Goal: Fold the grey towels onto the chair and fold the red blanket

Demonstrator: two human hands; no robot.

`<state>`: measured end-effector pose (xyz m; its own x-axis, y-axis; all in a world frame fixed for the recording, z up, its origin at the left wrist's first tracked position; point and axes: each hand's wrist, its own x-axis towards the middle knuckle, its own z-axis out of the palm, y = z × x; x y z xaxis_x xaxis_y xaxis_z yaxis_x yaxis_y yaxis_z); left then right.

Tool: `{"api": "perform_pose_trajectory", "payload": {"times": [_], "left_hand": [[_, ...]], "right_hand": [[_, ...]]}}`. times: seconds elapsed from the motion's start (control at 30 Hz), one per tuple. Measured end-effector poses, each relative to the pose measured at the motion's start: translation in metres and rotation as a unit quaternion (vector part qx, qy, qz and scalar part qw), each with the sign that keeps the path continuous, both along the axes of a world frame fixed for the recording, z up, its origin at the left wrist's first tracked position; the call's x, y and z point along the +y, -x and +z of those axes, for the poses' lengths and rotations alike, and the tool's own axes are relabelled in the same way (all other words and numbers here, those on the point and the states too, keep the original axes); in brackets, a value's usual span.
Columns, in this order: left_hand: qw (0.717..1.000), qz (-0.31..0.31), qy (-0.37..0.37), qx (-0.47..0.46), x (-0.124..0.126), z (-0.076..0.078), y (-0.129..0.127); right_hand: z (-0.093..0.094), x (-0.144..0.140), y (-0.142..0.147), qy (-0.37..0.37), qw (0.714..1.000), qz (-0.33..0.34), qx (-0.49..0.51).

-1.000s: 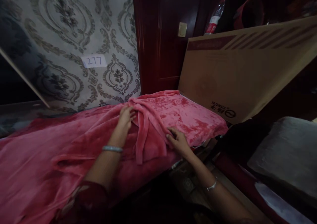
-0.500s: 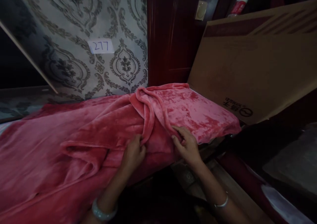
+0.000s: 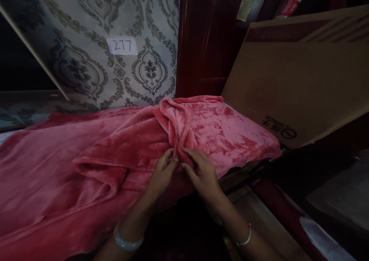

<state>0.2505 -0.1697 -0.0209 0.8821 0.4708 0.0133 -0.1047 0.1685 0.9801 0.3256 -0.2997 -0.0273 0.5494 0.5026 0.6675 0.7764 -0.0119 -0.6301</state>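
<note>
A plush pink-red blanket (image 3: 121, 138) lies spread over a long low surface, with a raised bunch of folds near its middle. My left hand (image 3: 164, 170) pinches one folded edge at the front of that bunch. Close beside it, my right hand (image 3: 201, 171) grips another fold between thumb and fingers. The two gathered edges almost meet between my hands. Left of them a loose flap of blanket curls over on itself.
Behind stand a patterned wall (image 3: 150, 68) with a paper label (image 3: 122, 45) reading 277, and a dark red door panel (image 3: 201, 42) with a switch (image 3: 245, 8). A large cardboard box (image 3: 300, 72) leans at the right. A dark screen-like panel (image 3: 23, 57) is at the left.
My right hand has moved left toward my left hand, carrying its blanket edge along. The folds between the hands have drawn together. The view has shifted slightly.
</note>
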Motion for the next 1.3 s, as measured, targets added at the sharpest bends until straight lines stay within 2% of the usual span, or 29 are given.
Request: {"api": "perform_pose_trajectory", "payload": {"times": [0.1,0.2,0.37,0.43,0.57,0.63,0.7,0.8,0.9,0.97,1.03,1.1,1.23,1.3], "left_hand": [[0.998,-0.019,0.065,-0.011,-0.001,-0.002,-0.001],[0.993,-0.013,0.114,-0.015,-0.001,0.001,-0.002],[0.988,-0.032,0.147,-0.024,-0.004,0.009,-0.001],[0.991,-0.034,0.126,-0.019,-0.005,0.008,-0.001],[0.998,-0.038,0.055,-0.003,-0.001,0.005,-0.003],[0.998,-0.066,0.002,-0.004,0.007,0.009,-0.006],[0.995,-0.065,-0.077,-0.011,0.021,0.02,-0.014],[0.976,0.023,-0.214,-0.035,0.051,0.046,-0.042],[0.935,0.123,-0.325,-0.067,0.085,0.076,-0.088],[0.915,0.154,-0.369,-0.044,0.106,0.091,-0.123],[0.909,0.169,-0.38,0.016,0.124,0.101,-0.154],[0.909,0.176,-0.369,0.077,0.138,0.104,-0.177],[0.92,0.151,-0.331,0.145,0.157,0.107,-0.205],[0.932,0.136,-0.3,0.151,0.16,0.12,-0.218]], "right_hand": [[-0.004,0.003,0.008,0.015,0.999,0.001,-0.033],[-0.008,0.004,0.013,0.033,0.998,0.0,-0.053],[-0.006,0.003,0.017,0.11,0.986,-0.051,-0.117],[-0.008,0.005,0.015,0.107,0.984,-0.069,-0.128],[-0.011,0.004,-0.004,0.014,0.99,-0.063,-0.124],[-0.007,-0.003,-0.02,-0.032,0.991,-0.079,-0.107],[0.001,-0.013,-0.038,-0.059,0.988,-0.122,-0.078],[0.014,-0.028,-0.057,-0.076,0.982,-0.167,-0.039],[0.019,-0.036,-0.063,-0.073,0.987,-0.14,-0.03],[0.017,-0.037,-0.063,-0.072,0.991,-0.111,-0.033],[0.014,-0.037,-0.063,-0.083,0.991,-0.094,-0.043],[0.011,-0.039,-0.065,-0.095,0.99,-0.09,-0.052],[0.014,-0.053,-0.081,-0.109,0.987,-0.105,-0.051],[0.021,-0.064,-0.095,-0.126,0.982,-0.136,-0.036]]}}
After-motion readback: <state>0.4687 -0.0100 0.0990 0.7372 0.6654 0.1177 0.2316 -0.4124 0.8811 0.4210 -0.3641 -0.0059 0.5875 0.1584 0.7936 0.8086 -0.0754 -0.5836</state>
